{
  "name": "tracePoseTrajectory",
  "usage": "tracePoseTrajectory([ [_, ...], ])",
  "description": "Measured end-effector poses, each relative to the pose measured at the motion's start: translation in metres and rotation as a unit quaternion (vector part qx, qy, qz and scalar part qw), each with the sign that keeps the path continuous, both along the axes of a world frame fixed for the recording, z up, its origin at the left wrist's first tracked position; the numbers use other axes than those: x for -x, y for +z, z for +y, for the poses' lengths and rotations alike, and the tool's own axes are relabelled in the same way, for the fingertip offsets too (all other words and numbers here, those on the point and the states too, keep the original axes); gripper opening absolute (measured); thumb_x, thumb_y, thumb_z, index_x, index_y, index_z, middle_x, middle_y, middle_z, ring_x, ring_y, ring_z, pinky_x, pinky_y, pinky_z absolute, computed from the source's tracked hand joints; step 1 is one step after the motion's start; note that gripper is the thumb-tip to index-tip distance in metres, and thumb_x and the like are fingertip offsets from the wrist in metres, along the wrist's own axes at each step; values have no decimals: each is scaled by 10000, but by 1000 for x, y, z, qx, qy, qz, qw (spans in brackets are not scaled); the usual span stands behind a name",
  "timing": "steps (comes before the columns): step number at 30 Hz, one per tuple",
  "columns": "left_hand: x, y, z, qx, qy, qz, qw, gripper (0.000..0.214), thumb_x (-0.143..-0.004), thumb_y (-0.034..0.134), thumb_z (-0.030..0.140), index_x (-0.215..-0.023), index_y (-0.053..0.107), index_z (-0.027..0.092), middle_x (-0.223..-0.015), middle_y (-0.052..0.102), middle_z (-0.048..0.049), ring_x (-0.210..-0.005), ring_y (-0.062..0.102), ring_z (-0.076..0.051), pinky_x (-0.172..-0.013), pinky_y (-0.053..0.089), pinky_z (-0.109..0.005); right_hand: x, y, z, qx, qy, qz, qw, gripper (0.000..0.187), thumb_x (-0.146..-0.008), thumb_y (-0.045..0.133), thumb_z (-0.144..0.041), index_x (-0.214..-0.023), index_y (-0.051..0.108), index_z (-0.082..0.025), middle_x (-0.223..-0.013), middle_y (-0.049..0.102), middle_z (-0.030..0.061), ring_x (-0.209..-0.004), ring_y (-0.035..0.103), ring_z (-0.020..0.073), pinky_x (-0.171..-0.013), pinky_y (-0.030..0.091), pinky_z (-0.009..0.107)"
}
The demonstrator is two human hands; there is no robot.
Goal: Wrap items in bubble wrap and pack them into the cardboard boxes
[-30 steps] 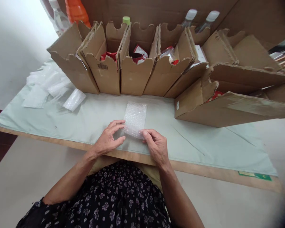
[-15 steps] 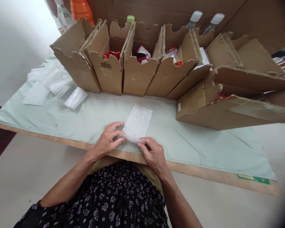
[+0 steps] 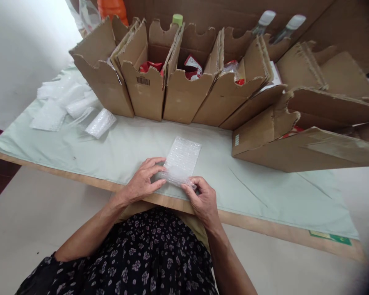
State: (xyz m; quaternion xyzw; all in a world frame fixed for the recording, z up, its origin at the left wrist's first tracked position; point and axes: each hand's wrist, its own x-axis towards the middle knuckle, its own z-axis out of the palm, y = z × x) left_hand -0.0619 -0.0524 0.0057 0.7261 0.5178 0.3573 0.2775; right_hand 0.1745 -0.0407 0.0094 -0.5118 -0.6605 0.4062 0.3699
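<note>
A small sheet of bubble wrap [image 3: 183, 157] lies on the pale green table cover [image 3: 119, 147] in front of me, tilted to the right. Its near end is rolled up. My left hand [image 3: 143, 181] pinches that rolled end on the left, fingers curled. On the right, my right hand [image 3: 202, 198] pinches the same rolled end. What the roll holds, if anything, is hidden.
A row of open cardboard boxes [image 3: 184, 90] with red packets stands behind the sheet. A large flattened box [image 3: 307, 143] lies at the right. More bubble wrap pieces [image 3: 100, 123] lie at the far left. The wooden table edge [image 3: 264, 227] runs near me.
The near end of the bubble wrap has been rolled up further between both hands, and the sheet has turned to tilt right. The view has shifted slightly.
</note>
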Motion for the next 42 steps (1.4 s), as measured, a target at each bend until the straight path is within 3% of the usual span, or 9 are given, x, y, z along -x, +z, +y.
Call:
tracePoseTrajectory([
  [6, 5, 2, -5, 23, -15, -14, 1000, 556, -890, 677, 171, -1431, 568, 242, -1531, 563, -145, -1447, 508, -294, -1210, 432, -552, -6, -1, -2, -115, 108, -45, 986, 261, -914, 735, -299, -1159, 692, -222, -1216, 747, 108, -1060, 704, 234, -837, 594, 348],
  [9, 8, 3, -8, 26, -43, -1, 999, 354, -881, 641, 123, -1211, 699, 238, -1556, 540, -131, -1479, 468, -304, -1220, 415, -560, -6, -2, -5, -170, 142, -87, 971, 269, -946, 701, -275, -1213, 702, -239, -1276, 727, 119, -1175, 675, 265, -977, 583, 448],
  [12, 8, 5, -8, 16, -34, 13, 999, 110, -937, 630, 168, -934, 731, 211, -1496, 596, -133, -1451, 495, -313, -1193, 435, -551, -6, 0, -8, -182, 142, -105, 967, 262, -954, 681, -252, -1216, 702, -243, -1223, 742, 113, -1138, 683, 271, -952, 594, 463],
  [20, -5, 9, 2, 10, 27, 57, 998, 112, -969, 634, 266, -914, 721, 222, -823, 730, -23, -801, 648, -200, -814, 519, -369, -9, 1, -2, -77, 47, -114, 989, 286, -977, 629, -270, -1259, 654, -227, -898, 748, 26, -770, 706, 187, -774, 599, 342],
  [24, -12, 1, 11, 17, 66, 124, 990, 228, -907, 698, 244, -1132, 728, 221, -815, 721, -12, -767, 643, -207, -810, 520, -373, -11, 4, -6, -203, -9, -182, 962, 352, -983, 643, -274, -1328, 607, -214, -1009, 740, 71, -870, 685, 227, -813, 563, 396],
  [27, -16, -4, 14, 4, 67, 158, 985, 372, -905, 706, 231, -1275, 682, 209, -814, 715, -15, -775, 652, -218, -822, 526, -384, -9, 8, -11, -273, 31, -224, 935, 303, -979, 661, -258, -1278, 636, -217, -1130, 734, 113, -1025, 663, 271, -855, 523, 421],
  [30, -16, -2, 10, -28, 77, 165, 983, 400, -950, 672, 260, -1345, 634, 208, -903, 730, -46, -848, 670, -239, -842, 536, -401, -6, 8, -9, -271, 107, -260, 921, 237, -988, 639, -231, -1222, 680, -226, -1214, 742, 107, -1125, 642, 291, -885, 495, 432],
  [35, -8, 11, -6, -127, 9, 133, 983, 379, -957, 700, 335, -1317, 650, 227, -1366, 671, -140, -1287, 594, -333, -1089, 469, -510, -5, 3, 0, -257, 87, -208, 940, 176, -1038, 566, -179, -1111, 723, -213, -1045, 793, 65, -975, 687, 227, -842, 481, 386],
  [42, -12, 5, 4, -55, 24, 111, 992, 219, -1008, 574, 202, -1184, 703, 212, -912, 761, -46, -830, 664, -214, -799, 512, -382, -13, 7, 6, -197, 44, -180, 963, 220, -1049, 569, -290, -1209, 702, -221, -1091, 783, 89, -969, 717, 239, -823, 540, 387],
])
